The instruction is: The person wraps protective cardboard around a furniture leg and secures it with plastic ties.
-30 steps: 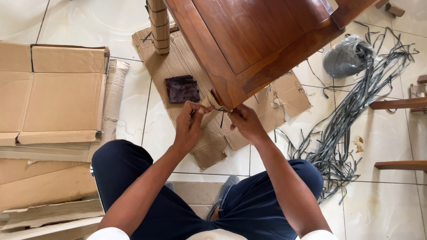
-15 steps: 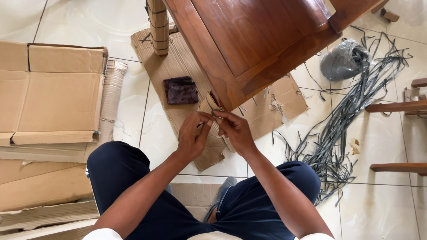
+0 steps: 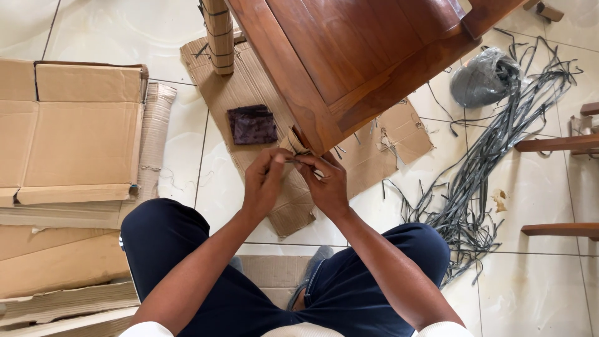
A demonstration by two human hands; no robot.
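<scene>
Evidently the unwrapping is partway: the wooden furniture piece is mostly bare, one leg at eleven o'clock is still cardboard-wrapped, and cut grey straps lie at three o'clock. Both the left hand and right hand pinch closed on the cardboard scrap at the corner, possibly with a strap end. Half a second ago they were lower, off the corner.
</scene>
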